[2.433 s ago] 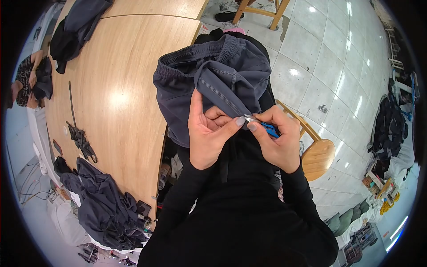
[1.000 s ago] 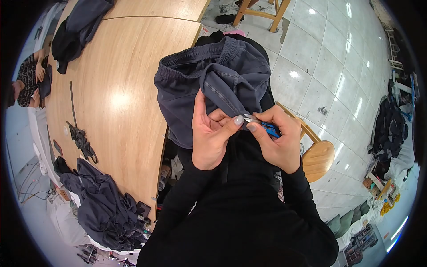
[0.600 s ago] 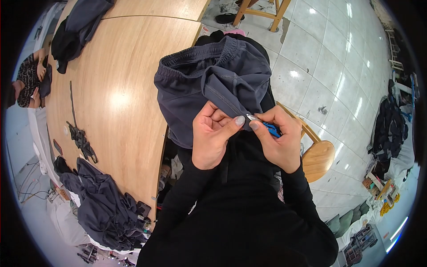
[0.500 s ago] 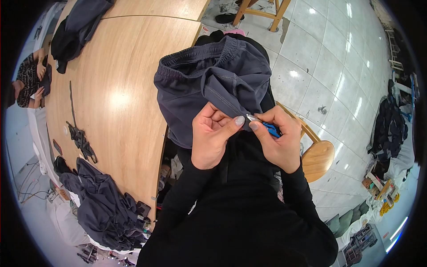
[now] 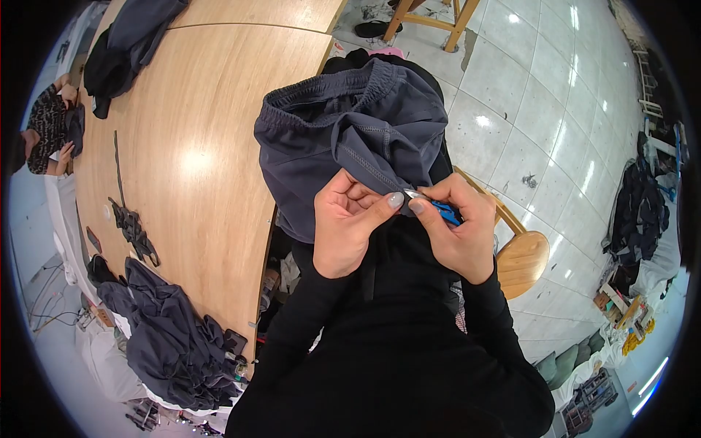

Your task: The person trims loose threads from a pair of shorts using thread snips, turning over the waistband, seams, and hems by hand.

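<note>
Dark grey shorts [image 5: 296, 164] with a gathered elastic waistband lie across my lap and over the table's edge. My left hand [image 5: 350, 223] pinches the shorts' stitched hem between thumb and fingers. In my right hand [image 5: 460, 223], closed around them, are small blue-handled thread snips [image 5: 447, 212]. Their metal tip points left and meets the fabric beside my left thumb. The fingers partly cover the snips, so I cannot tell whether the blades are apart.
A wooden table [image 5: 212, 95] stands on my left, with a heap of dark garments [image 5: 175, 336], black straps [image 5: 131, 230] and another dark garment [image 5: 124, 58] on it. Across it, a person [image 5: 51, 131] handles dark cloth. A wooden stool [image 5: 522, 263] stands at my right.
Almost nothing differs. The shorts have shifted very slightly to the right, and both hands keep the same hold at the hem.
</note>
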`<act>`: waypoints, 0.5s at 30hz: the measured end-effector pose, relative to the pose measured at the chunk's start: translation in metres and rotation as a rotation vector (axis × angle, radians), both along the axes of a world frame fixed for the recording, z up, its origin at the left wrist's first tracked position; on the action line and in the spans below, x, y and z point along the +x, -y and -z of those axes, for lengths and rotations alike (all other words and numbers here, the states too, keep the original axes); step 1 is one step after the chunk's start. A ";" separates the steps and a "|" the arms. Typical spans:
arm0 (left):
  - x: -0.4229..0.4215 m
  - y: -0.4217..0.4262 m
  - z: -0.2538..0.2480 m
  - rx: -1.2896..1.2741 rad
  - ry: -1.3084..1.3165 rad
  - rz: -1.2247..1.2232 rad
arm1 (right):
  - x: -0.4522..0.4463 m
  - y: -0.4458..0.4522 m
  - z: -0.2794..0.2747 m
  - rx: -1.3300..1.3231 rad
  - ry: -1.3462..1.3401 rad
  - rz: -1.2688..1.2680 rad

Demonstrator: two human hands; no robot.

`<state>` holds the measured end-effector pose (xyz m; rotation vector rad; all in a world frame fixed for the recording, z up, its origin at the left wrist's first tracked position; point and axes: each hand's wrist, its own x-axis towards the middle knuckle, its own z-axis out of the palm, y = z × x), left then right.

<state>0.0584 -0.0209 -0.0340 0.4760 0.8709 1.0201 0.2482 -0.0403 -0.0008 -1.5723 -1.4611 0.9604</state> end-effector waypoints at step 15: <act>-0.001 -0.001 -0.002 0.062 -0.077 0.014 | -0.002 0.000 -0.001 0.016 0.000 0.006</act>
